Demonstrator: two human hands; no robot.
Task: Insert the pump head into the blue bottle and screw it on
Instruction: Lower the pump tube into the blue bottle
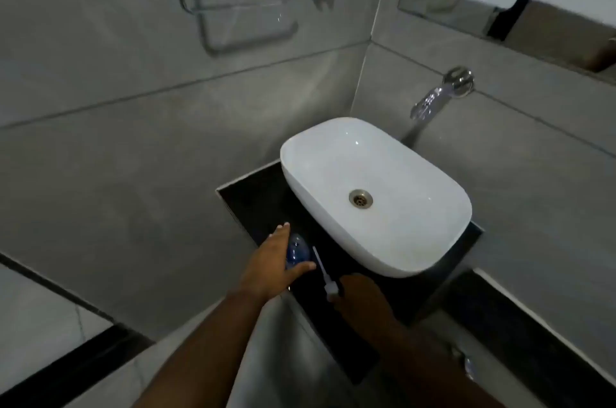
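Observation:
A small blue bottle (297,251) stands on the black counter (263,204) left of the basin. My left hand (273,261) reaches over it with fingers spread around its sides, thumb below and fingers above; whether it grips is unclear. The white pump head (330,289) with its long thin tube pointing toward the bottle lies just to the right. My right hand (358,296) has its fingertips closed on the pump head's cap end. The tube's tip sits close beside the bottle, outside it.
A white oval basin (416,241) with a metal drain fills the counter's right side. A chrome wall tap (433,100) juts out above it. Grey tiled walls, a glass shelf (233,4) and a mirror edge (466,14) are behind.

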